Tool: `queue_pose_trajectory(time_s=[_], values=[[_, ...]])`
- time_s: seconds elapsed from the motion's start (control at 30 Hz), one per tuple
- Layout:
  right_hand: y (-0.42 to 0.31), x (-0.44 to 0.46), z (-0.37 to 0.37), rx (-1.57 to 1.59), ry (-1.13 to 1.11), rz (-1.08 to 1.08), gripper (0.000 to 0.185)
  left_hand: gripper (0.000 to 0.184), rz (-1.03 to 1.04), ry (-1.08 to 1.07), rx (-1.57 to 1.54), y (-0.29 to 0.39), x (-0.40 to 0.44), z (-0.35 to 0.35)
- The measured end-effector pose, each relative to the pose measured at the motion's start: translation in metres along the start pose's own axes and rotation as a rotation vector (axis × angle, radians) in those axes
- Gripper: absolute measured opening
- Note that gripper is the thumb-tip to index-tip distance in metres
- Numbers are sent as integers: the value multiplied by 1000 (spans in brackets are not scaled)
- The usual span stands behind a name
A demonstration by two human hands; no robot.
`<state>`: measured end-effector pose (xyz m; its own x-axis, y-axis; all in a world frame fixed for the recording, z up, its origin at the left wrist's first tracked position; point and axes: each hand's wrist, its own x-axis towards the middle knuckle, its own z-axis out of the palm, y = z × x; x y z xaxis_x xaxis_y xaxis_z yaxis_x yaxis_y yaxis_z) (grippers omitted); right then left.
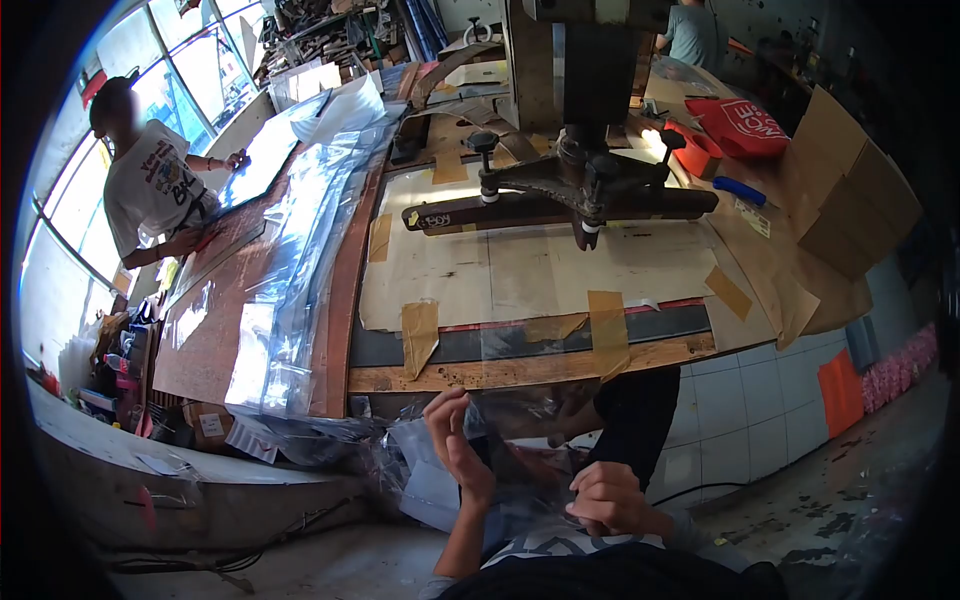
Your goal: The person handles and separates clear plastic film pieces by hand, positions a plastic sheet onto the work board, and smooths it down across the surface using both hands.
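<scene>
"How are the hands set?"

"Both sit just off the front edge of the bench (665, 352). The left hand (460, 450) is raised, fingers bent and a little apart; whether it grips anything I can't tell. The right hand (610, 497) is curled in, perhaps pinching, but I can't confirm that either."

"Pinching what?"

"The clear plastic film (520, 410), between the hands and up by the front edge. It's so transparent that its outline fades. Hands that far apart would probably hold it spread."

"And the tape?"

"I count at least six brown tape strips (420, 338) about the pale board (430, 265): three along its front edge, one by the right edge, one left, one behind. Presumably they stop it shifting under the press bar (460, 214)."

"One bar?"

"One, across the board, with two black knobs (482, 142) above it, likely for adjustment."

"What else?"

"Toward the right edge: one red-orange tape roll (700, 160), one red bag (745, 127), one blue-handled tool (740, 190) and one cardboard box (850, 190), perhaps there to stay out of the bar's way. Loose plastic sheeting (320, 230) runs lengthwise on the left, and one co-worker (165, 190) stands beyond the left edge."
</scene>
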<state>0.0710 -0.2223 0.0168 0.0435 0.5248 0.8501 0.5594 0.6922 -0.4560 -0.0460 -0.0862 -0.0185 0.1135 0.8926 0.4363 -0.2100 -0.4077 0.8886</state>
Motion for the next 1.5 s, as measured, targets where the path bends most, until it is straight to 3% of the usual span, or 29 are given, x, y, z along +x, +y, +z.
queue_pose_trajectory(time_s=[0.03,0.07,0.17,0.2,0.3,0.33,0.43,0.5,0.63,0.73,0.87,0.97,1.07,1.17,1.27,1.4,1.5], values=[[-6,2,-2,104,-33,12,12,52,-168,-16,-11,8,10,0],[-10,3,-3,201,-98,13,13,48,-297,-166,-30,15,18,-6],[-22,31,-6,500,-295,2,15,42,-498,-408,-97,25,35,-5],[-26,33,-4,578,-349,7,24,38,-487,-406,-167,20,35,-1],[-28,28,2,850,-490,89,34,40,-321,-544,402,12,36,2],[-25,29,3,871,-532,119,50,35,-250,-461,245,10,33,8],[-18,32,-4,666,-385,287,57,25,-332,-446,151,4,32,4],[-10,42,-11,449,-169,452,65,20,-320,-416,152,13,33,7],[36,36,-18,175,130,675,63,17,-499,-367,19,34,38,11],[61,44,-16,-20,143,774,51,16,-519,-299,-175,44,40,21],[75,54,-10,895,396,1045,38,16,-497,-300,-131,40,35,23],[85,62,-13,938,333,1099,35,16,-519,-317,-82,41,33,23],[91,59,-11,1022,473,1157,39,18,-342,-398,82,44,41,25],[96,49,-26,1154,507,1103,39,19,-303,-380,81,34,73,23],[83,47,-29,1037,523,1180,38,19,282,-467,660,6,116,22],[59,34,-31,1028,474,1187,37,23,192,-602,749,12,117,24],[31,22,-26,941,419,1232,37,26,-364,-630,488,23,85,14]])
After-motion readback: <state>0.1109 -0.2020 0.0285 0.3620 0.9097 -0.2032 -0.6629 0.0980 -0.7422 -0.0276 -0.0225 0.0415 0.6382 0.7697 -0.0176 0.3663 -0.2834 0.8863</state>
